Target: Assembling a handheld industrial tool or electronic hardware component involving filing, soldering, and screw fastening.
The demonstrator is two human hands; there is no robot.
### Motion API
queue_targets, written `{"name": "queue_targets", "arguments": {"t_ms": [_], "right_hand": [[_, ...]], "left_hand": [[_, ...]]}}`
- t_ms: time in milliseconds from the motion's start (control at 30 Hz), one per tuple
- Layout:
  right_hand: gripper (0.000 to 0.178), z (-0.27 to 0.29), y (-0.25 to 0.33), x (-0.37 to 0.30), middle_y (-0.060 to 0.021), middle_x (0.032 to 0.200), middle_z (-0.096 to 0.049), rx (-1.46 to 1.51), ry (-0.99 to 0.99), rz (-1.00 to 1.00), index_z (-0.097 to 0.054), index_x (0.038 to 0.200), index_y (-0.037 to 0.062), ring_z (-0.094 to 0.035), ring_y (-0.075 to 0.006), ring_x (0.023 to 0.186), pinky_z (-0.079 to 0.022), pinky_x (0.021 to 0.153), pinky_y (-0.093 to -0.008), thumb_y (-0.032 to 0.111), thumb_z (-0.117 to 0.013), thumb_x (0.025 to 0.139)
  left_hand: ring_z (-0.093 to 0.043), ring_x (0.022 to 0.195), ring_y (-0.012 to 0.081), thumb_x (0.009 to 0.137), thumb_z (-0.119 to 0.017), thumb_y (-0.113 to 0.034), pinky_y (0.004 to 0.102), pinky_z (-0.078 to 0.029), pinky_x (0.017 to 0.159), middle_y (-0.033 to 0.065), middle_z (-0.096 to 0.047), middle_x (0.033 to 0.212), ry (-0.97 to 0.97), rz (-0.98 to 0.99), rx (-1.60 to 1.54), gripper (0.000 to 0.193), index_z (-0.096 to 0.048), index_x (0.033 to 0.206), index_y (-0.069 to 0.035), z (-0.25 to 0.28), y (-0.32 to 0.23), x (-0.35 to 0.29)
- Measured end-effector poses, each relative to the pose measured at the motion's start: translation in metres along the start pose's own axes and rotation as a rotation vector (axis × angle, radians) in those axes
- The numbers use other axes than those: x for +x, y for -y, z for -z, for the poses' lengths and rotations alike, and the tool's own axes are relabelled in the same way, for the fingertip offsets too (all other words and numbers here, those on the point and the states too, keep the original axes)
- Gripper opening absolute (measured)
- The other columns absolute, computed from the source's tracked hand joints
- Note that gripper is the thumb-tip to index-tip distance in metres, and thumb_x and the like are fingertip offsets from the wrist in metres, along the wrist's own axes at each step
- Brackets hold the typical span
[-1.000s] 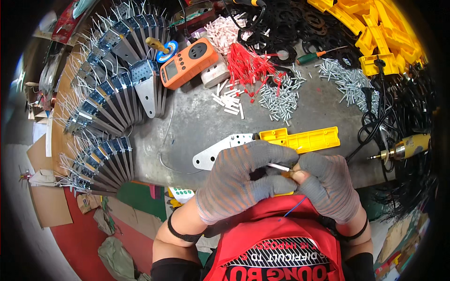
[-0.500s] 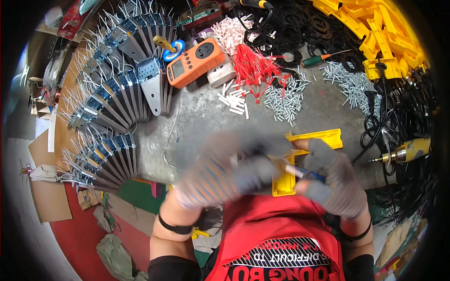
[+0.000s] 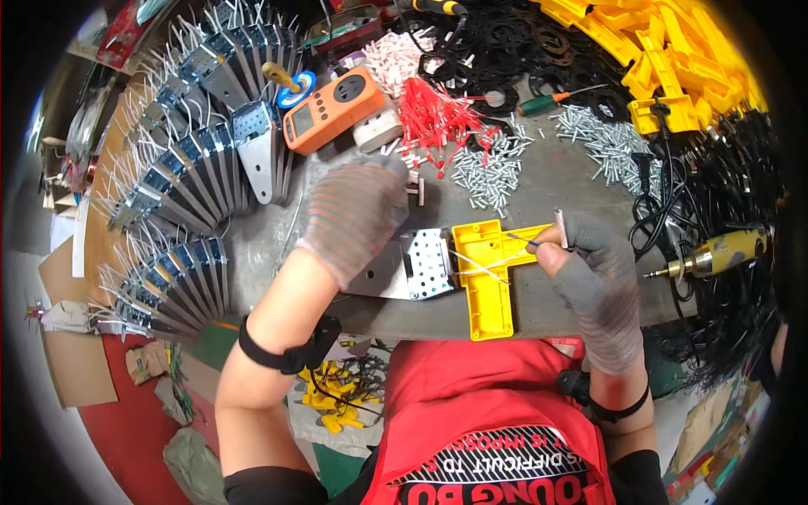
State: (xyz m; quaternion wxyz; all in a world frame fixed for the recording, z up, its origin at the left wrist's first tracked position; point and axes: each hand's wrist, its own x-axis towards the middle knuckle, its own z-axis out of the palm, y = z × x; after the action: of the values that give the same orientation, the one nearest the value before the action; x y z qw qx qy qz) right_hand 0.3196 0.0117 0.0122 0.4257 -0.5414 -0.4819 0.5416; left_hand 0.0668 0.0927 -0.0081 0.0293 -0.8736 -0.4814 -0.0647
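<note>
My gloved left hand (image 3: pixel 358 210) reaches over the small white tubes (image 3: pixel 416 187), its fingertips pointing down and mostly hidden behind the glove. To the right, my gloved right hand (image 3: pixel 593 290) pinches a thin blue wire (image 3: pixel 523 241) between thumb and forefinger. A short white tube (image 3: pixel 561 227) stands up at those same fingers. Between my hands lies an open yellow plastic housing (image 3: pixel 491 316), with white wires (image 3: pixel 480 266) crossing it. A metal plate with a perforated bracket (image 3: pixel 429 265) adjoins its left side.
Rows of metal plates with white wires (image 3: pixel 181 189) fill the left. Behind are an orange meter (image 3: pixel 332 109), red wire pieces (image 3: pixel 433 114), screws (image 3: pixel 492 172) and a green screwdriver (image 3: pixel 543 103). Yellow housings (image 3: pixel 673 59), black cables (image 3: pixel 715 194) and a yellow power screwdriver (image 3: pixel 715 263) occupy the right.
My left hand has moved away from the yellow housing, leftward and farther out, to the white tubes. The housing and metal plate are now uncovered. My right hand stays beside the housing.
</note>
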Motion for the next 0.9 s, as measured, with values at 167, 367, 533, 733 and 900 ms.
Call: {"name": "queue_targets", "arguments": {"t_ms": [167, 367, 533, 733, 900], "right_hand": [[0.012, -0.004, -0.006, 0.0, 0.0003, 0.068, -0.06, -0.04, 0.042, 0.107, -0.067, 0.083, -0.0013, -0.05, -0.0044, 0.066, -0.041, 0.059, -0.024, 0.01, -0.063, 0.083], [0.014, -0.006, -0.005, -0.004, 0.0, 0.065, -0.058, -0.045, 0.041, 0.133, -0.066, 0.081, -0.0016, -0.049, -0.0044, 0.063, -0.04, 0.056, -0.0247, 0.012, -0.065, 0.083], [0.015, -0.007, -0.006, -0.006, 0.0004, 0.062, -0.055, -0.044, 0.039, 0.139, -0.066, 0.081, -0.001, -0.047, -0.0042, 0.061, -0.04, 0.055, -0.0249, 0.014, -0.066, 0.083], [0.019, -0.002, -0.009, -0.006, 0.0019, 0.06, -0.052, -0.112, 0.068, 0.108, -0.066, 0.081, -0.0004, -0.043, -0.0045, 0.058, -0.036, 0.051, -0.0259, 0.019, -0.068, 0.083], [0.02, -0.002, -0.008, -0.007, 0.0023, 0.06, -0.051, -0.166, 0.077, 0.155, -0.066, 0.081, -0.0006, -0.042, -0.0047, 0.057, -0.035, 0.051, -0.0257, 0.019, -0.068, 0.082]], "left_hand": [[-0.061, 0.07, 0.0161, 0.085, -0.065, -0.009, 0.0316, -0.05, 0.063, 0.0077, -0.065, 0.081, -0.094, 0.227, -1.008, 0.014, -0.064, 0.097, -0.003, 0.024, -0.047, -0.025], [-0.062, 0.084, 0.0115, 0.078, -0.072, -0.009, 0.0251, -0.051, 0.076, 0.0027, -0.065, 0.09, 0.037, 0.565, -1.593, 0.019, -0.065, 0.095, -0.003, 0.035, -0.068, -0.025], [-0.064, 0.082, 0.0122, 0.077, -0.074, -0.013, 0.0251, -0.051, 0.074, 0.0033, -0.066, 0.089, 0.001, 0.509, -1.645, 0.022, -0.065, 0.094, -0.003, 0.032, -0.073, -0.026], [-0.062, 0.078, 0.0113, 0.076, -0.075, -0.012, 0.0242, -0.05, 0.07, 0.0029, -0.066, 0.085, -0.026, 0.535, -1.653, 0.021, -0.066, 0.092, -0.002, 0.036, -0.08, -0.027], [-0.059, 0.075, 0.0105, 0.077, -0.074, -0.006, 0.023, -0.048, 0.07, 0.0017, -0.064, 0.084, -0.053, 0.381, -1.396, 0.015, -0.066, 0.09, -0.003, 0.032, -0.076, -0.028]]}}
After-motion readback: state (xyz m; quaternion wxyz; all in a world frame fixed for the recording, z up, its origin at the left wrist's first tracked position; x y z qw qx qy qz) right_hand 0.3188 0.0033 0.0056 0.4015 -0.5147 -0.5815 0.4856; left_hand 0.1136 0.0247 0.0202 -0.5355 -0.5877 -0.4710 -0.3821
